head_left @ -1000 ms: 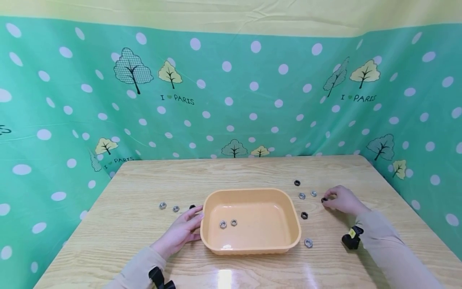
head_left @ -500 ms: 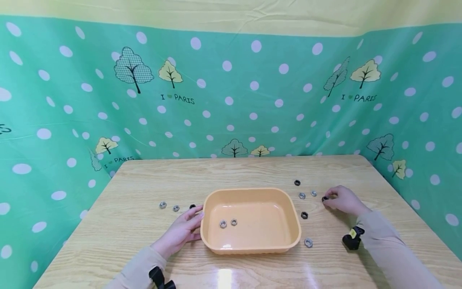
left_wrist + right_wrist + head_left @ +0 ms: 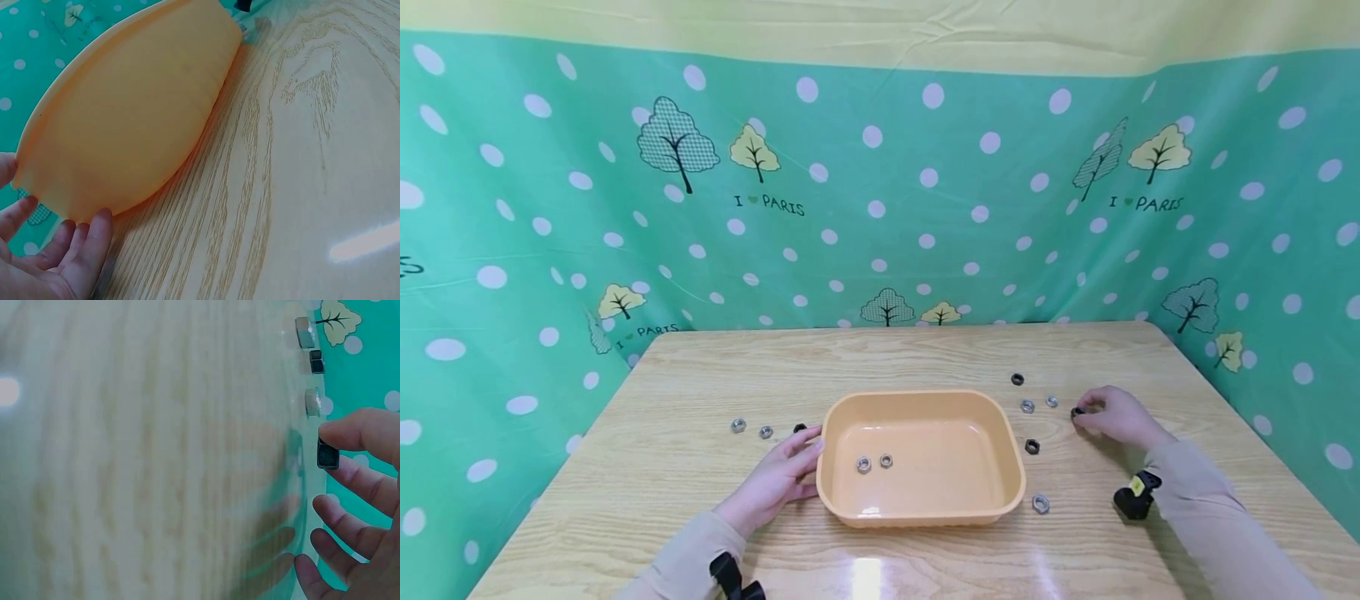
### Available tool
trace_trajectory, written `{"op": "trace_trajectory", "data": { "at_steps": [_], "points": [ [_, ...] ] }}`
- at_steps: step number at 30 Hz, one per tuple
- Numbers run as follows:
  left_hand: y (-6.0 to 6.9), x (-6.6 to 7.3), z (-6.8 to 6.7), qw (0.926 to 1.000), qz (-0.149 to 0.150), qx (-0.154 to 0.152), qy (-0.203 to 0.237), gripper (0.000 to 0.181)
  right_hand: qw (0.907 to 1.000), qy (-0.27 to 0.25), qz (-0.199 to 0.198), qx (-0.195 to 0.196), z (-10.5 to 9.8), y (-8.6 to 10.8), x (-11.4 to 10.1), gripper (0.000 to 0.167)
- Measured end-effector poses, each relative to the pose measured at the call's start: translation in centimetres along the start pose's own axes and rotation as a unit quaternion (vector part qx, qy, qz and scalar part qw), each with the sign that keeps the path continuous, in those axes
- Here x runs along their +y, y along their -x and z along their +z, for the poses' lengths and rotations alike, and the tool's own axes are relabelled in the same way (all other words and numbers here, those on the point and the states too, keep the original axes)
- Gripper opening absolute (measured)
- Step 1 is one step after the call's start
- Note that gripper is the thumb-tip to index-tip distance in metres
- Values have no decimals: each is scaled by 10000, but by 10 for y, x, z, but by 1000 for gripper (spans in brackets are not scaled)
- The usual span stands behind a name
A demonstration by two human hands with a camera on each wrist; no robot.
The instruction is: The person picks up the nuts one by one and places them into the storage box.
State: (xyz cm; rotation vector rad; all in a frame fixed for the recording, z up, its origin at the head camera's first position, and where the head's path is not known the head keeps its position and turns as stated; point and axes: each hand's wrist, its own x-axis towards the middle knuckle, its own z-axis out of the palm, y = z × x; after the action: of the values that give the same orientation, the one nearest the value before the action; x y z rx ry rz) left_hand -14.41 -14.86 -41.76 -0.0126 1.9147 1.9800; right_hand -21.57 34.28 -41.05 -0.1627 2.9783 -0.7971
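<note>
A black hex nut [image 3: 1077,412] is pinched between the thumb and index finger of my right hand [image 3: 1117,418], at or just over the tabletop; its other fingers stay spread in the right wrist view. My left hand [image 3: 775,483] rests its fingers against the outside of the left wall of a light-orange plastic basin [image 3: 925,521], without curling round it. Two silver nuts [image 3: 863,465] lie on the basin floor. Near the right hand are a small silver nut [image 3: 1052,402], a larger silver nut [image 3: 1027,407] and a black nut [image 3: 1033,447].
Another black nut [image 3: 1017,379] lies farther back, and a silver nut [image 3: 1041,504] sits right of the basin's front corner. Left of the basin are two silver nuts [image 3: 738,426] and a partly hidden black nut [image 3: 801,429]. A green dotted curtain [image 3: 880,208] hangs behind the wooden table [image 3: 850,358].
My right hand, pinching the black nut, has shifted very slightly to the right. The left hand, basin and other nuts stay in place.
</note>
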Motion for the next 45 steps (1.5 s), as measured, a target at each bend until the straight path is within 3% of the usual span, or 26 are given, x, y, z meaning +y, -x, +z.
{"op": "trace_trajectory", "data": {
  "at_steps": [18,45],
  "points": [
    [-1,4,1,10000,38,-86,-9,65,9997,-34,-226,-43,-6,-3,-21,24],
    [0,0,1,10000,28,16,4,64,9929,-197,-1153,210,-7,-8,-68,17]
  ]
}}
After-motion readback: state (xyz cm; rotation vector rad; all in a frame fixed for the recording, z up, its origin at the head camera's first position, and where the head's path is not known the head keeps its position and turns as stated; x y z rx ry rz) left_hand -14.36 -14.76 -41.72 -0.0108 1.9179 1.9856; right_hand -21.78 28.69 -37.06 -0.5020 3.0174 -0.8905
